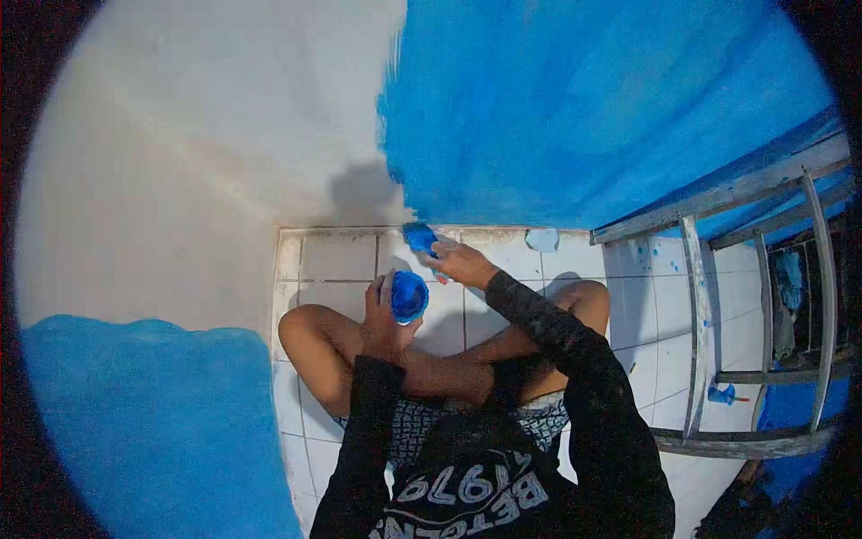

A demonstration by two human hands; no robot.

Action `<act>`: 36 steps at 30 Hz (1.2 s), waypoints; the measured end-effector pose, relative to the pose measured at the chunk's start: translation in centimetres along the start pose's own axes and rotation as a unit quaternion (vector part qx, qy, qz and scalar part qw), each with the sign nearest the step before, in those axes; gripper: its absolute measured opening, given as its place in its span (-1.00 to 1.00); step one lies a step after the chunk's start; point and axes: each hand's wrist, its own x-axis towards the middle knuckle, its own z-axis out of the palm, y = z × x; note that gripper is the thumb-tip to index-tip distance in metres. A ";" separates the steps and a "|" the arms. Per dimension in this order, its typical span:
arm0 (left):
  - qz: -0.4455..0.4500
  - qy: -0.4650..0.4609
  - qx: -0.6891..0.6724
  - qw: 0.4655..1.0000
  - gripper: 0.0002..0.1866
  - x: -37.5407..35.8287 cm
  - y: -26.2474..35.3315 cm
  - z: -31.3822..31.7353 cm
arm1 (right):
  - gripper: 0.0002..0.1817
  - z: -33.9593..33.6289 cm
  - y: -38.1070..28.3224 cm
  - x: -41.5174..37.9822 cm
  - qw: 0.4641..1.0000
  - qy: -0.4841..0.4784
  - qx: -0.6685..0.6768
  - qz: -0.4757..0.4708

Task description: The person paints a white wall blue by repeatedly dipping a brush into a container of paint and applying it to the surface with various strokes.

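My left hand (381, 322) is wrapped round a small cup of blue paint (409, 297) and holds it above the tiled floor between my knees. In my right hand (463, 264) is a paintbrush (419, 238), its head covered in blue. The brush head is low against the wall, where the blue painted area (539, 117) meets the bare white part (296, 108), just above the floor edge. Most of the brush handle is hidden by my fingers.
A wooden ladder (696, 332) stands on the right, near the blue wall. A pale scrap (541, 240) lies by the wall's foot. Another brush-like blue item (725, 395) rests on the floor behind the ladder. More blue paint (153, 413) covers the left wall's lower part.
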 end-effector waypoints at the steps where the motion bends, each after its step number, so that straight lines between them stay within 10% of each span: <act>1: -0.013 0.004 0.002 1.000 0.08 0.0 0.2 -0.1 | -0.60 0.6 0.8 -0.6 0.998 0.045 -0.023 -0.023; 12: 0.034 0.030 0.038 0.998 0.06 0.2 -1.3 1.1 | -0.55 0.3 5.2 -7.4 0.995 0.060 -0.074 0.008; 19: 0.031 0.045 -0.013 0.998 0.07 0.4 0.3 0.2 | -0.47 -4.3 6.5 -10.1 0.985 -0.133 -0.078 0.079; 24: -0.002 0.018 -0.005 1.000 0.07 0.3 -0.3 0.2 | -0.44 -4.8 7.4 -12.7 0.986 -0.023 -0.159 0.047; 30: -0.009 0.053 0.021 0.998 0.09 0.4 0.6 0.2 | -0.42 -8.7 4.5 -13.4 0.966 -0.138 -0.058 0.211; 31: -0.016 0.048 0.014 0.999 0.08 0.5 0.6 0.2 | -0.45 -8.7 3.6 -13.4 0.993 0.037 -0.031 0.103; 36: -0.006 0.035 0.038 0.999 0.05 1.0 1.3 0.0 | -0.53 -9.1 -0.9 -7.5 0.998 -0.017 0.033 0.048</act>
